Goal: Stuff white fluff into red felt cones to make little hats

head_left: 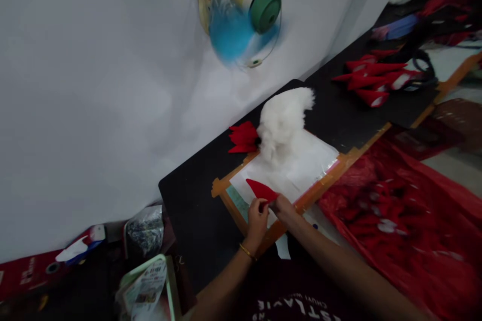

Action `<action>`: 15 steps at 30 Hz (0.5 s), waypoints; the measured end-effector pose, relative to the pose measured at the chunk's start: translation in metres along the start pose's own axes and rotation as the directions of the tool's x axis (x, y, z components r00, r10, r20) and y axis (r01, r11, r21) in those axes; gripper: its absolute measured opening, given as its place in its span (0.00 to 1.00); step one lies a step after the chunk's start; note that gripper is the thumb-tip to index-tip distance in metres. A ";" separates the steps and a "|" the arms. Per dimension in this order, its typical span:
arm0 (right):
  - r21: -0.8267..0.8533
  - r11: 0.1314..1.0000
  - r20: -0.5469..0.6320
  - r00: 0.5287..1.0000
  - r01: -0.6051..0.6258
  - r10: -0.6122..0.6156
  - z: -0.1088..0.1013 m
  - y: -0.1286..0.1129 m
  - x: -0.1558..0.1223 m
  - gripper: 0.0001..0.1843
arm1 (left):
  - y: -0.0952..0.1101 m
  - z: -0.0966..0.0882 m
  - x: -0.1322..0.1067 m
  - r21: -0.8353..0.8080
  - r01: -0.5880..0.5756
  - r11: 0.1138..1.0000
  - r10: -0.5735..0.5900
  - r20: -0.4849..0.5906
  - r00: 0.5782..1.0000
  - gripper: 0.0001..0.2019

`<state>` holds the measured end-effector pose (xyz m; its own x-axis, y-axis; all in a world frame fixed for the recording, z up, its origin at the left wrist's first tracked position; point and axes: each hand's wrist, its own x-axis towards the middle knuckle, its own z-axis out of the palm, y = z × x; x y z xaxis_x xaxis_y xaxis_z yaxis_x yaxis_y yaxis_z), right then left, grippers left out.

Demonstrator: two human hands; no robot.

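Observation:
My left hand (257, 221) and my right hand (284, 209) meet at the base of a red pointed fabric cone (260, 189), both pinching it over a white sheet (301, 168) taped to the black table (196, 210). A gold bangle is on my left wrist. Just beyond the cone lies a heap of white fluffy stuffing (282, 123), with a small pile of red cones (244, 137) to its left.
A blue spinning fan (235, 12) hangs on the white wall. Several finished red cones (372, 80) lie at the far right of the table. A red plastic bag (406, 220) with more pieces sits to the right. Packets and clutter (145, 261) lie at lower left.

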<state>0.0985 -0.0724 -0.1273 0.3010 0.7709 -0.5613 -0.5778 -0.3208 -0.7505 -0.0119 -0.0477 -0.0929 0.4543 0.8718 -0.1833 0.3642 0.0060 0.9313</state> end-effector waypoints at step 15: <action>0.318 0.948 0.133 0.990 -0.007 -0.037 0.029 -0.042 -0.039 0.26 | 0.033 -0.051 0.009 -0.335 -0.092 0.938 -0.009 -0.290 0.957 0.17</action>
<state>0.0892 -0.0731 -0.0642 0.2187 0.8483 -0.4822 -0.7911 -0.1352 -0.5966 -0.0376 -0.0151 -0.0481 0.1960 0.9762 -0.0930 0.0275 0.0893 0.9956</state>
